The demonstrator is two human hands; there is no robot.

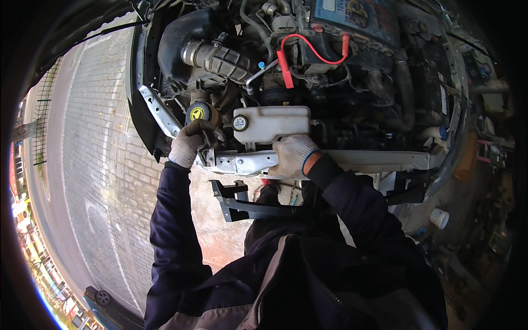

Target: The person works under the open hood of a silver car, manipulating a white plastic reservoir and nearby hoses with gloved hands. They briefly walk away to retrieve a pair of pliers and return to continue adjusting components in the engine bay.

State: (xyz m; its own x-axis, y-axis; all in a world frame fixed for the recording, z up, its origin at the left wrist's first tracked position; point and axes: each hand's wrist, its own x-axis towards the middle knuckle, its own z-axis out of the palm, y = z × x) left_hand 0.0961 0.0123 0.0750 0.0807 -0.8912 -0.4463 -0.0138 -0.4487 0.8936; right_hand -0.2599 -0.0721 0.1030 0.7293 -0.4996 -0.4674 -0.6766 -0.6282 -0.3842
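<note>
My left hand (pixel 188 145), in a pale work glove with darkened fingers, is closed at the front left of an open engine bay. Its fingers curl by a dark bracket-like part (pixel 209 136), just below a round black cap (pixel 199 113) with a yellow mark; what they grip is hidden. My right hand (pixel 292 155), also gloved, is wrapped over the silver metal crossbar (pixel 242 163) along the front of the bay. Right behind that hand sits a whitish plastic reservoir (pixel 275 122) with a dark round cap (pixel 240 122).
A ribbed intake hose (pixel 225 59) lies behind at the left. A red cable (pixel 313 45) runs to the battery (pixel 355 22). Below the crossbar, a black plastic frame (pixel 258 210) spans before my legs. A white bucket (pixel 439 218) stands on the floor at right.
</note>
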